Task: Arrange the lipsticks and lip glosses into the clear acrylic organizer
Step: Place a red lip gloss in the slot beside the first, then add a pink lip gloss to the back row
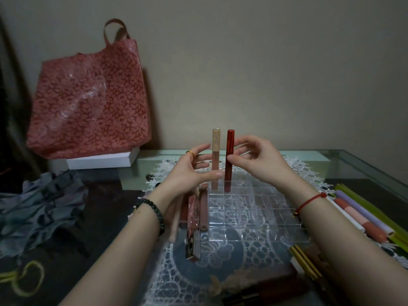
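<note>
The clear acrylic organizer (258,219), a grid of compartments, sits on a lace mat mid-table. Two tubes stand upright in its back row: a beige lip gloss (215,149) and, beside it, a red lip tube (229,175). My left hand (192,173) is left of the beige gloss; its thumb tip touches the tube's lower part and its fingers are loosely spread. My right hand (258,162) pinches the red tube between thumb and index finger. Several more lipsticks (195,230) lie left of the organizer, partly under my left wrist.
A red floral bag (88,96) leans on the wall above a white box (99,161). Grey fabric (37,206) and yellow-green rings (26,279) lie left. Coloured rolls (362,219), gold-striped sticks (306,261) and a dark red case (265,281) are right and front.
</note>
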A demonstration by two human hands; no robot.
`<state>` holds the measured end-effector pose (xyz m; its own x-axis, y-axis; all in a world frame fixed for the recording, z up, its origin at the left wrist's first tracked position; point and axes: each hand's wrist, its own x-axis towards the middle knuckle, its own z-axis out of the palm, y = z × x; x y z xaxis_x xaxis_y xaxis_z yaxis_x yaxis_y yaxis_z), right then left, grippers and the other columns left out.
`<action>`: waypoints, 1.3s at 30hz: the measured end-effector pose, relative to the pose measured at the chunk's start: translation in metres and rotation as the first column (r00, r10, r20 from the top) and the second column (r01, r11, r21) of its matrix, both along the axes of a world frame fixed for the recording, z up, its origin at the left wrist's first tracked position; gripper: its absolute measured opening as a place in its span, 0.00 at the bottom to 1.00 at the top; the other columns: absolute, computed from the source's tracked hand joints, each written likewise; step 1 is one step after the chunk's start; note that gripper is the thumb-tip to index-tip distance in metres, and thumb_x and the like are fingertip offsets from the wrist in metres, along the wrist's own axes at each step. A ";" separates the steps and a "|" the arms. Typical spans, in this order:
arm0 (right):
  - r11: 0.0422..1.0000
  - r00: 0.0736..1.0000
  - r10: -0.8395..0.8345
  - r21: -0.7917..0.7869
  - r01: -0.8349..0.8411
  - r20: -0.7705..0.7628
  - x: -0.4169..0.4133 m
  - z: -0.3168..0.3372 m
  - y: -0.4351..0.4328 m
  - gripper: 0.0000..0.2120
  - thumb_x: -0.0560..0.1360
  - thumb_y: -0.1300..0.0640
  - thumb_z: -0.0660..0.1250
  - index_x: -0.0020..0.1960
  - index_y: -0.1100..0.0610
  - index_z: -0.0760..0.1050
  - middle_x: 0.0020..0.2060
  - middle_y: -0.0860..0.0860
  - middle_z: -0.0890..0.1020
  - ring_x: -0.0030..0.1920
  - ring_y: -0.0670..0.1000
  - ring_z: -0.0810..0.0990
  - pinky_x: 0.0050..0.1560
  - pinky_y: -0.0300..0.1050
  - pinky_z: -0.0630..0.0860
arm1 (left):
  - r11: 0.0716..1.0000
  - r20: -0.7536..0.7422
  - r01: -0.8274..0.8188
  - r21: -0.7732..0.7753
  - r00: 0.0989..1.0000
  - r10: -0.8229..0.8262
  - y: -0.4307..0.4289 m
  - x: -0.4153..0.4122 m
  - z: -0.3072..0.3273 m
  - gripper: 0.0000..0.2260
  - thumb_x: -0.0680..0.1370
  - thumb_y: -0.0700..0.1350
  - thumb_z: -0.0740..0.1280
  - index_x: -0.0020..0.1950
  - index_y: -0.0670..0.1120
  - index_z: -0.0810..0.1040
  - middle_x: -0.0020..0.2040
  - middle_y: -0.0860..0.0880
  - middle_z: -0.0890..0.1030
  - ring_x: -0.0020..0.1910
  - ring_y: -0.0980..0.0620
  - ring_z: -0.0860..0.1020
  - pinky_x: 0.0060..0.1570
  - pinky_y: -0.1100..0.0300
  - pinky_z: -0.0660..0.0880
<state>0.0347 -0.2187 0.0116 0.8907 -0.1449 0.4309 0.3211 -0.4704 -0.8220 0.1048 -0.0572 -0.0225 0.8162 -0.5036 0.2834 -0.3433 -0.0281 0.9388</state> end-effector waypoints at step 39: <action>0.939 0.988 -0.088 -0.321 0.125 0.129 -0.085 -0.030 -0.014 0.17 0.70 0.55 0.68 0.57 0.45 0.71 0.41 0.45 0.79 0.39 0.41 0.78 0.40 0.36 0.73 | 0.762 0.502 -0.254 0.596 0.858 -0.108 0.056 -0.064 -0.020 0.28 0.74 0.56 0.63 0.72 0.54 0.58 0.70 0.52 0.66 0.67 0.55 0.62 0.66 0.62 0.54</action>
<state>-0.0501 -0.2326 -0.0183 0.8218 -0.0710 0.5653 0.3342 -0.7435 -0.5792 0.0404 -0.0014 -0.0427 0.7012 -0.6526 0.2872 -0.7070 -0.5843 0.3984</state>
